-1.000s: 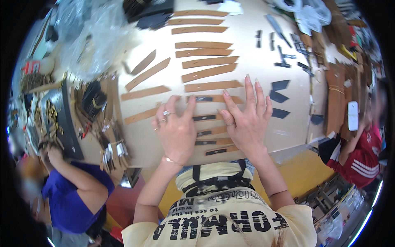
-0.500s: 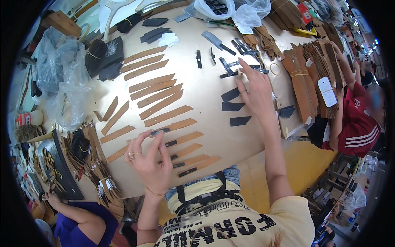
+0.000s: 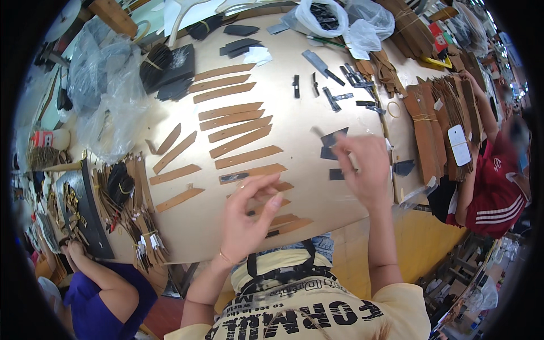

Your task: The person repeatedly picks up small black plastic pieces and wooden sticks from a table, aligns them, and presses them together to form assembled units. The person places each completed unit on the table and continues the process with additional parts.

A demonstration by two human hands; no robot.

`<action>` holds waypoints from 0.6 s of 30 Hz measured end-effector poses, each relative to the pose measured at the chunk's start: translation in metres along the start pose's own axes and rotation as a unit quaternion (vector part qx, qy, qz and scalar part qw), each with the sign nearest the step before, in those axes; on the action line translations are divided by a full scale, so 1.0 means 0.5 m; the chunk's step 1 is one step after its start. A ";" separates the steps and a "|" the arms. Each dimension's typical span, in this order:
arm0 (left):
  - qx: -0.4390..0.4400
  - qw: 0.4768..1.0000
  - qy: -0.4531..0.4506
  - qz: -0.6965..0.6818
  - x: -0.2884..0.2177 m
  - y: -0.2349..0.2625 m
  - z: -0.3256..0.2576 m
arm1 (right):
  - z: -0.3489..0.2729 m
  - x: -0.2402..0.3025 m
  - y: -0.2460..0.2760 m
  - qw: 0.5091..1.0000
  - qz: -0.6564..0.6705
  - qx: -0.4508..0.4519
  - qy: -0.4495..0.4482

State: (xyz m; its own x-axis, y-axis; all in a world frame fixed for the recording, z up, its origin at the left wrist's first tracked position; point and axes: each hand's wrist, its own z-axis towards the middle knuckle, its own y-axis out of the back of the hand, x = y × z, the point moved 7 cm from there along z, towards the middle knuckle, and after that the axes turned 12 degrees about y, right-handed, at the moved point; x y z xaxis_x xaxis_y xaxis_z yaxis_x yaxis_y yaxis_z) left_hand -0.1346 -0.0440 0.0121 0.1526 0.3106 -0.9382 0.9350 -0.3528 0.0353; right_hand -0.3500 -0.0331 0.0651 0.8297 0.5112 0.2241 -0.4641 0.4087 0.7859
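Note:
Brown leather strips (image 3: 249,157) with pointed ends lie in a column on the table. My left hand (image 3: 246,212) hovers over the nearer strips, fingers apart, nothing seen in it. Just beyond its fingertips, a small dark piece (image 3: 234,178) rests on one strip's left end. My right hand (image 3: 365,170) is over the dark cut pieces (image 3: 334,136) at the right, fingertips pinched. A narrow dark piece (image 3: 317,134), smeared by motion, sticks out from them. Several narrow black pieces (image 3: 354,76) lie in a heap farther off, a few (image 3: 330,99) apart from it.
Plastic bags (image 3: 107,96) and black bundles (image 3: 170,65) stand at the left; a bag of black pieces (image 3: 322,17) sits at the back. Brown leather stacks (image 3: 428,124) line the right. Co-workers sit on both sides, in purple (image 3: 116,300) and red (image 3: 498,181).
My right hand has drawn back toward me from the black pieces with a narrow dark piece. My left hand has lifted off the strip and moved right. The whole view has shifted slightly.

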 end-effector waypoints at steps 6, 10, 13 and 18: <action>0.186 0.915 0.161 -0.320 0.001 -0.010 0.013 | 0.015 0.152 0.019 0.971 -0.047 0.012 0.233; 0.189 0.932 0.152 -0.268 -0.010 -0.002 0.005 | 0.019 0.169 0.016 0.954 -0.050 0.017 0.296; 0.155 0.941 0.145 -0.263 -0.013 0.004 -0.004 | 0.030 0.159 0.016 0.960 -0.058 -0.009 0.273; 0.051 0.978 0.050 -0.196 -0.028 0.026 -0.007 | 0.045 0.143 0.009 0.993 0.058 -0.027 0.096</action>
State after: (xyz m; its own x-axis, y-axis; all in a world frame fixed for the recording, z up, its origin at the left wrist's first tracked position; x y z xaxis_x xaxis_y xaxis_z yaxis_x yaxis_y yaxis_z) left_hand -0.1234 -0.0497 0.0270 -0.1761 0.5225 -0.8342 0.8919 -0.2738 -0.3598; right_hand -0.2857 -0.0119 0.0977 0.6978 0.6895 0.1939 -0.5732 0.3754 0.7284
